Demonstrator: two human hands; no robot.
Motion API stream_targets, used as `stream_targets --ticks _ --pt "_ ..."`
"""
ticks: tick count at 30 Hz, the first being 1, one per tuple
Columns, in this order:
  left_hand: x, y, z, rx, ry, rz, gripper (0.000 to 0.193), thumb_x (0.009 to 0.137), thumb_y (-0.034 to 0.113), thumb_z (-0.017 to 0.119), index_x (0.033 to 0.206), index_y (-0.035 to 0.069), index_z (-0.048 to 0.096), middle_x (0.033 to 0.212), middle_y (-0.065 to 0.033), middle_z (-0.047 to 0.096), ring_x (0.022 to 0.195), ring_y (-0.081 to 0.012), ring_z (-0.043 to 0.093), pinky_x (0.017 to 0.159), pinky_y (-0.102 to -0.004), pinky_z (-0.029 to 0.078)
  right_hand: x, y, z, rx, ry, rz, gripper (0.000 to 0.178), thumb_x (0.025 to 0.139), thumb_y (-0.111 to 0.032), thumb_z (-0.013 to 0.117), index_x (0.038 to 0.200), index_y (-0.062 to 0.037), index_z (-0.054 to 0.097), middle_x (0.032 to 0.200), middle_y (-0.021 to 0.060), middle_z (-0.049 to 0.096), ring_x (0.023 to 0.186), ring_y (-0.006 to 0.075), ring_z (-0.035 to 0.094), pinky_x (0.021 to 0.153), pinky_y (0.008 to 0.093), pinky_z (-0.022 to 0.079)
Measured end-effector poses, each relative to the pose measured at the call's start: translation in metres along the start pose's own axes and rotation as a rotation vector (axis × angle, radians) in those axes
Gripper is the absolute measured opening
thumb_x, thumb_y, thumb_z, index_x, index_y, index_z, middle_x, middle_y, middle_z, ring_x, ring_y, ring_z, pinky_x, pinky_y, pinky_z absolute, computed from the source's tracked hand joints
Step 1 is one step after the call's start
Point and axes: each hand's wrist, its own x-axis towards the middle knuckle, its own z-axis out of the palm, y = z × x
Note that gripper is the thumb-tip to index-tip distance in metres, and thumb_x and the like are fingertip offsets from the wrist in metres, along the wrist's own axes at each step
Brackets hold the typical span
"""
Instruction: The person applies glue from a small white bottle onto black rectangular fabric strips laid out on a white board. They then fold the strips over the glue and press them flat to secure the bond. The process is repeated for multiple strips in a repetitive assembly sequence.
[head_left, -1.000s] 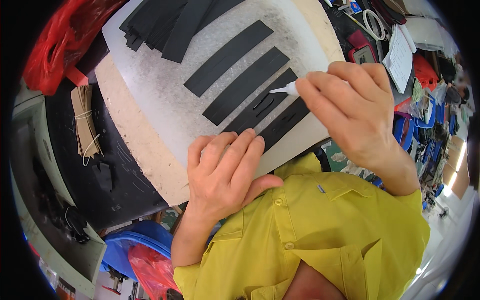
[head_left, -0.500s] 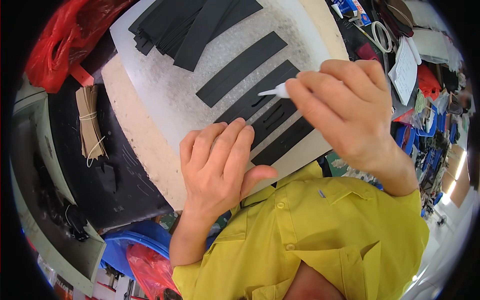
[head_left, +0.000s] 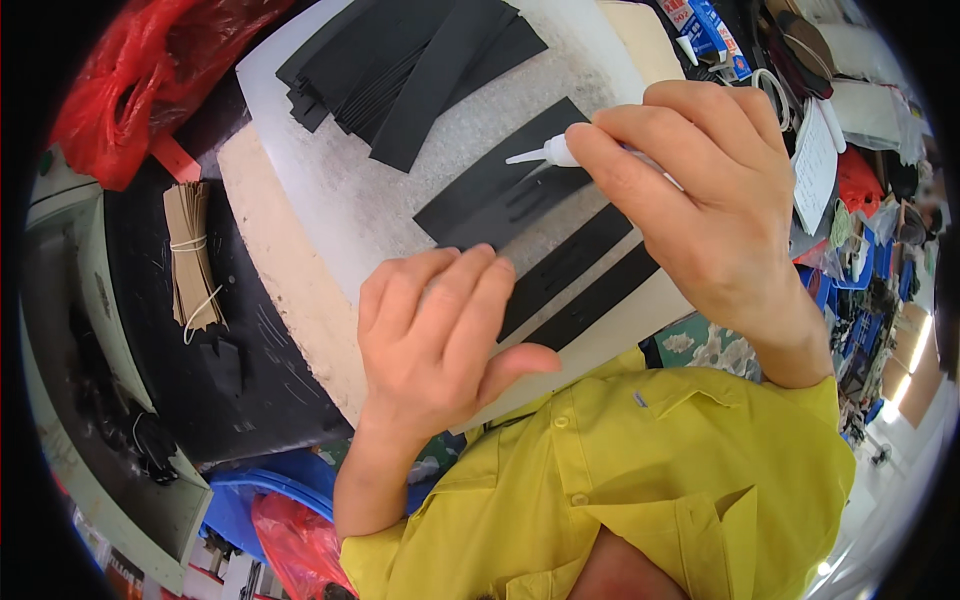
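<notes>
Head view: the right hand (head_left: 710, 190) grips a white glue bottle (head_left: 560, 152), its nozzle above a black strip (head_left: 480, 175). Just beside or overlapping that is a blurred strip (head_left: 525, 205). The left hand (head_left: 430, 330) is open, fingers extended and thumb spread, fingertips at the blurred strip's left end; their pressure cannot be told. Two nearer strips (head_left: 565, 268) lie toward the near edge of the white-topped board (head_left: 325, 195), a strip stack (head_left: 390, 70) by its far edge. Left of the board, a tied brown bundle (head_left: 190, 262) rests on the black desk (head_left: 145, 300).
</notes>
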Motion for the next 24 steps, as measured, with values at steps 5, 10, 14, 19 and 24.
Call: stream_targets --ticks 5,10,14,19,24 --pt "0.0 0.003 0.003 0.042 -0.009 0.041 0.04 0.086 0.035 0.066 0.103 0.0 0.07 0.099 -0.0099 0.07 0.085 -0.0283 0.064 0.078 -0.0392 0.047 -0.001 0.002 0.001 0.026 -0.01 -0.031 0.041 0.062 -0.017 0.064 0.099 -0.0034 0.073 0.095 0.0053 0.069 0.086 0.0253 0.063 0.073 0.0357 0.044" --pt "0.006 0.001 0.008 -0.039 0.015 -0.045 0.032 0.066 -0.005 0.069 0.098 -0.001 0.071 0.096 -0.0105 0.068 0.08 -0.0269 0.062 0.071 -0.0366 0.05 -0.004 0.003 0.005 0.028 -0.014 -0.053 0.042 0.063 -0.018 0.064 0.101 -0.0032 0.073 0.099 0.0058 0.068 0.087 0.0252 0.062 0.074 0.0361 0.045" --pt "0.007 0.001 0.006 -0.002 0.007 -0.028 0.032 0.062 -0.007 0.066 0.093 0.001 0.071 0.099 -0.0115 0.068 0.078 -0.0265 0.061 0.068 -0.0347 0.05 -0.002 0.002 0.008 0.016 -0.035 -0.065 0.042 0.064 -0.018 0.063 0.102 -0.003 0.072 0.101 0.0059 0.068 0.089 0.0251 0.062 0.075 0.0364 0.046" --pt "0.009 0.001 0.005 0.029 0.041 -0.005 0.032 0.065 -0.006 0.065 0.095 0.002 0.07 0.104 -0.0127 0.069 0.083 -0.0277 0.062 0.075 -0.0362 0.047 -0.001 -0.001 0.009 0.054 -0.055 -0.051 0.04 0.066 -0.018 0.063 0.102 -0.003 0.072 0.101 0.0059 0.067 0.09 0.025 0.062 0.075 0.0369 0.046" --pt "0.011 -0.008 0.01 0.115 0.059 -0.081 0.029 0.074 0.004 0.062 0.103 0.002 0.067 0.107 -0.0092 0.068 0.089 -0.0256 0.062 0.078 -0.0379 0.044 -0.003 0.003 0.009 0.019 -0.082 -0.04 0.038 0.066 -0.017 0.064 0.101 -0.003 0.072 0.102 0.006 0.067 0.091 0.0245 0.063 0.074 0.037 0.046"
